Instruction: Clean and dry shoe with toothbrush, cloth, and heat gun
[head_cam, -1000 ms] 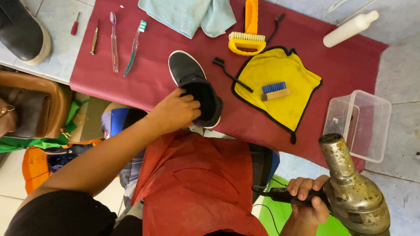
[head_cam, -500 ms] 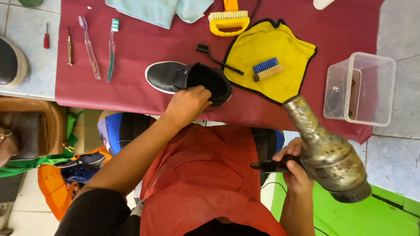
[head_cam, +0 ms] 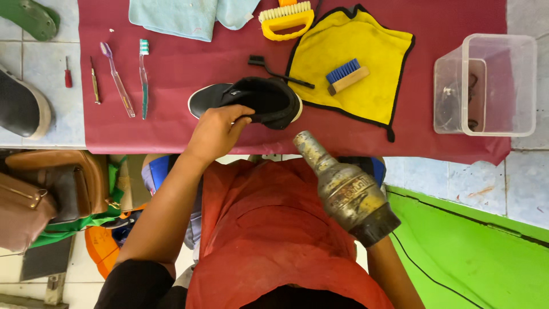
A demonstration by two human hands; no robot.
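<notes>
Two hands are busy here: my left hand [head_cam: 220,129] is curled round the collar of the black shoe [head_cam: 251,102], which lies tipped on the maroon cloth [head_cam: 189,68] near the table's front edge, just left of the yellow rag [head_cam: 366,68]. The right hand is hidden beneath the worn metal hot-air blower [head_cam: 343,186], so I cannot tell its grip, only that the blower is raised with its nozzle close to the shoe's heel opening. To do this well, I judge the nozzle should stay off the fabric and sweep instead of dwelling, while the left fingers stay clear of the airflow and turn the opening towards it. The small blue brush [head_cam: 346,76] and two toothbrushes [head_cam: 128,77] lie untouched
</notes>
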